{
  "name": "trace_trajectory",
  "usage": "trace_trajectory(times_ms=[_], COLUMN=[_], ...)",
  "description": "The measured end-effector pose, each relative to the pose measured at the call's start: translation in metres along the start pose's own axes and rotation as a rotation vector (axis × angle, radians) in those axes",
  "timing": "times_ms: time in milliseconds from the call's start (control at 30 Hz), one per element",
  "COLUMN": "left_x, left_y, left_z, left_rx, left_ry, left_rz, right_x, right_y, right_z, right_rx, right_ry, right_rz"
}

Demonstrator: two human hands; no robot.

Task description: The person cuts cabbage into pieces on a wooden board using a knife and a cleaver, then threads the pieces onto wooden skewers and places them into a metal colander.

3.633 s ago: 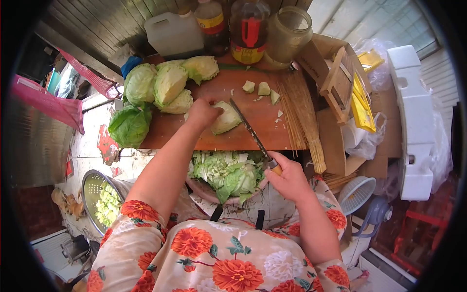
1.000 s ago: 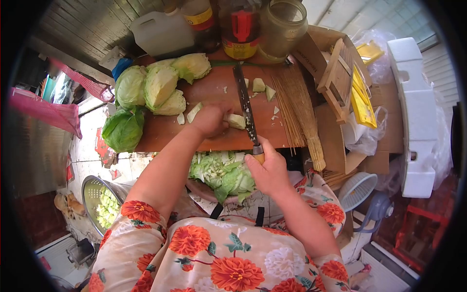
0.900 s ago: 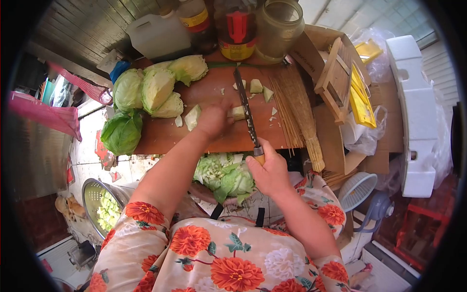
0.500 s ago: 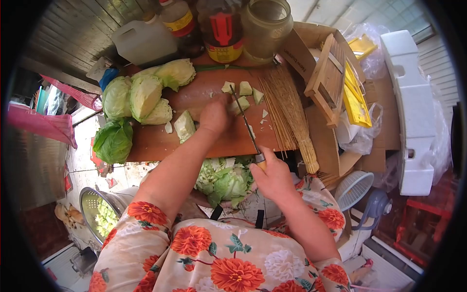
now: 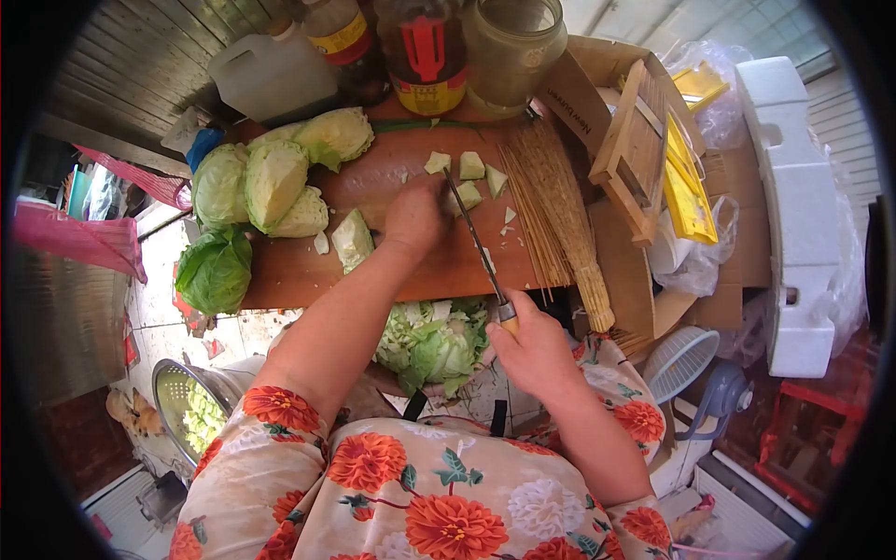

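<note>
The box (image 5: 581,123) reads "New…"; cabbage chunks (image 5: 353,243) look pale green; right hand (image 5: 534,350) fingers clamp the knife (image 5: 482,245); left hand (image 5: 415,215) fingers, cannot tell.

Bare table (image 5: 368,198) strip upper mid-frame btwn cabbages (image 5: 277,187) (upper L) & L hand (image 5: 417,215); knife (image 5: 477,239) blocks just R of it, cut pcs (image 5: 472,166) beyond; bottles (image 5: 431,97) + jar (image 5: 511,65) wall off top; straw bundle (image 5: 566,229) bars R.
</note>
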State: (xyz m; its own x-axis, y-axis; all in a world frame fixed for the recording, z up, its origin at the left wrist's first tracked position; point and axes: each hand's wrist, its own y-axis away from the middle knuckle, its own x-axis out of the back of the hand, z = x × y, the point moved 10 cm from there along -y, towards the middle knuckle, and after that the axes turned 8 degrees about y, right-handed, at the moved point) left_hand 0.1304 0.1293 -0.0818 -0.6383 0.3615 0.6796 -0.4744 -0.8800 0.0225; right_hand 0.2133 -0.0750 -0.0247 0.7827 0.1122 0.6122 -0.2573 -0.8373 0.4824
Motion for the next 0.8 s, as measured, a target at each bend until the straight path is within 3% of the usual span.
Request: trace_trajectory(times_ms=[433, 700, 800], left_x=[-0.003, -0.005, -0.008], left_y=[-0.001, -0.002, -0.002], left_z=[0.0, -0.002, -0.006], left_rx=[0.014, 0.004, -0.021], left_ry=[-0.019, 0.015, -0.021], left_rz=[-0.006, 0.0, -0.001], right_x=[0.001, -0.003, -0.01], right_y=[-0.017, -0.039, -0.049], right_z=[0.001, 0.005, 0.014], right_rx=[0.022, -0.086, -0.072], right_ry=[0.126, 0.224, 0.195], right_rz=[-0.012, -0.142, -0.066])
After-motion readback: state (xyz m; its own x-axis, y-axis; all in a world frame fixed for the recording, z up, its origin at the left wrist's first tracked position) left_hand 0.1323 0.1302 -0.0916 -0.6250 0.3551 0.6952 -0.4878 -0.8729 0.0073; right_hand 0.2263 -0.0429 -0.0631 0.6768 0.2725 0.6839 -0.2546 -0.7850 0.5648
